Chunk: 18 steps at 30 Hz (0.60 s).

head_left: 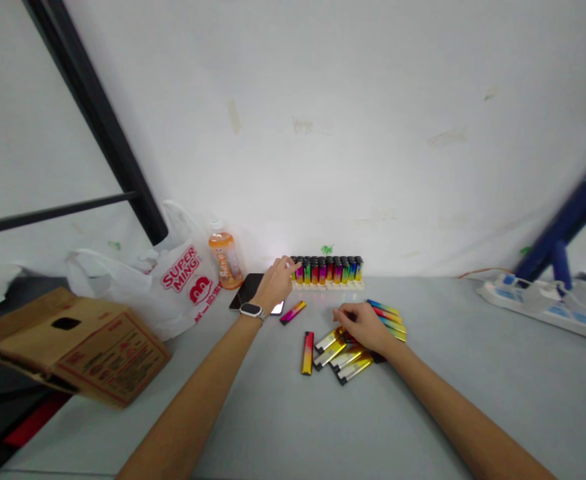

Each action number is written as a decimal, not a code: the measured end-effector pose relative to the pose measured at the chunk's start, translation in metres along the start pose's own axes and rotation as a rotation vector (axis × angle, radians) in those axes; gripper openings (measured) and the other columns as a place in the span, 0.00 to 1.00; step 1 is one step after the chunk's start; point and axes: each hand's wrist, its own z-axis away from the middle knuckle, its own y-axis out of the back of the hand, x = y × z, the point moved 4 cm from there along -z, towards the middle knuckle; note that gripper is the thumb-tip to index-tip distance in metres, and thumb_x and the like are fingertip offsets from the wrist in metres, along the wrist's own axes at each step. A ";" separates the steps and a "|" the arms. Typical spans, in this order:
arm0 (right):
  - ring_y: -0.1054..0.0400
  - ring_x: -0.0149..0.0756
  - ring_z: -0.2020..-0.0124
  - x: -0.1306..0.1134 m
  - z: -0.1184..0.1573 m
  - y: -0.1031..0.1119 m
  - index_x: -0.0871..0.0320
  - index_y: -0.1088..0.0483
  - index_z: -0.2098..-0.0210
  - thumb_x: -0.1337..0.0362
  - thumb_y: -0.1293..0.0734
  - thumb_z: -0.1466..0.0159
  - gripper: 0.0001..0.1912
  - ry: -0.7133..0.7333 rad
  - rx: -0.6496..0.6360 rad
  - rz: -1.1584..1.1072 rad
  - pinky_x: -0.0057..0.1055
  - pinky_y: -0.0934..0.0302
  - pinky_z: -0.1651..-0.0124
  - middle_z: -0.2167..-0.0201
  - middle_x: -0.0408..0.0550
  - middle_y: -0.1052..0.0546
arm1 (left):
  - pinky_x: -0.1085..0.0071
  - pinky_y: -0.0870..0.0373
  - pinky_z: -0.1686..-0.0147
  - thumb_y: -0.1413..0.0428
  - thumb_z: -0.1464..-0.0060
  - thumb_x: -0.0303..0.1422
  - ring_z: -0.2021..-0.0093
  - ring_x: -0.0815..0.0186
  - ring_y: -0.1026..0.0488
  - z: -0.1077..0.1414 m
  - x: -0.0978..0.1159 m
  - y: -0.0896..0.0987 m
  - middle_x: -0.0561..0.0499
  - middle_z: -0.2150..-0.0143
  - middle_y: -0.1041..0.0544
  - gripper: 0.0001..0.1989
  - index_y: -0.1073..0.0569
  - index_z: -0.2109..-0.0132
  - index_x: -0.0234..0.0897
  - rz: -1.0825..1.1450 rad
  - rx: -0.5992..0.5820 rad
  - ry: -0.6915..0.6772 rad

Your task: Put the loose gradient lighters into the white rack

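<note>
Several rainbow-coloured lighters (330, 270) with black tops stand upright, side by side, in a low white rack (345, 285) against the wall. At the rack's left end, my left hand (277, 279) has its fingers closed on a lighter, mostly hidden by them. My right hand (363, 327) is curled over a pile of loose lighters (350, 360), its fingertips pressed together; whatever they hold is hidden. Left of the pile lies a red-and-yellow lighter (307, 353). A pink-and-yellow lighter (293, 313) lies between my hands.
A black tablet or phone (243, 291) lies beside my left wrist. Farther left are an orange drink bottle (226, 257), a white plastic bag (173, 287) and an open cardboard box (97, 347). A power strip (547, 305) with cables lies at the right by a blue post (567, 210).
</note>
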 end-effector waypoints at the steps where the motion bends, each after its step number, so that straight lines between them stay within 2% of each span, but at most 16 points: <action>1: 0.38 0.31 0.77 0.000 0.000 0.000 0.62 0.25 0.71 0.56 0.41 0.34 0.20 0.006 0.002 0.008 0.27 0.47 0.74 0.79 0.44 0.27 | 0.58 0.33 0.47 0.55 0.49 0.17 0.50 0.57 0.34 0.004 0.000 0.002 0.41 0.49 0.31 0.29 0.31 0.41 0.35 0.007 0.015 0.007; 3: 0.39 0.31 0.78 0.001 -0.001 -0.001 0.61 0.25 0.71 0.55 0.41 0.34 0.20 0.018 0.004 0.023 0.27 0.47 0.74 0.80 0.43 0.27 | 0.59 0.34 0.45 0.55 0.48 0.17 0.49 0.58 0.35 0.014 0.002 0.007 0.42 0.48 0.32 0.29 0.33 0.40 0.35 0.036 0.067 0.046; 5: 0.39 0.31 0.77 0.000 -0.003 -0.002 0.61 0.25 0.70 0.55 0.41 0.34 0.20 0.026 0.003 0.024 0.27 0.47 0.73 0.79 0.43 0.27 | 0.61 0.34 0.47 0.54 0.44 0.21 0.50 0.59 0.34 0.029 0.007 0.012 0.43 0.51 0.31 0.21 0.30 0.46 0.35 0.061 0.100 0.122; 8: 0.37 0.32 0.76 -0.002 -0.004 -0.004 0.61 0.25 0.71 0.56 0.41 0.34 0.19 0.036 0.002 0.022 0.27 0.45 0.72 0.78 0.44 0.26 | 0.60 0.33 0.53 0.47 0.44 0.30 0.55 0.56 0.32 0.050 0.022 0.012 0.44 0.61 0.29 0.06 0.26 0.61 0.36 0.030 -0.045 0.168; 10: 0.36 0.33 0.75 -0.004 -0.004 -0.004 0.61 0.25 0.71 0.56 0.41 0.34 0.19 0.036 0.004 0.026 0.28 0.44 0.71 0.77 0.44 0.25 | 0.57 0.35 0.54 0.42 0.46 0.35 0.56 0.52 0.32 0.060 0.033 0.011 0.43 0.64 0.28 0.07 0.26 0.66 0.36 -0.021 -0.113 0.182; 12: 0.35 0.33 0.74 -0.005 -0.003 -0.004 0.61 0.25 0.71 0.56 0.41 0.34 0.19 0.030 0.005 0.026 0.28 0.44 0.70 0.76 0.44 0.24 | 0.55 0.37 0.54 0.41 0.47 0.37 0.56 0.50 0.32 0.065 0.043 0.009 0.41 0.64 0.28 0.08 0.27 0.67 0.36 -0.064 -0.141 0.177; 18: 0.36 0.33 0.75 -0.004 -0.001 -0.005 0.61 0.25 0.70 0.56 0.41 0.33 0.20 0.019 -0.003 0.036 0.28 0.44 0.71 0.77 0.45 0.25 | 0.58 0.37 0.54 0.46 0.40 0.36 0.54 0.53 0.32 0.063 0.056 -0.007 0.43 0.62 0.28 0.08 0.27 0.64 0.35 -0.034 -0.144 0.158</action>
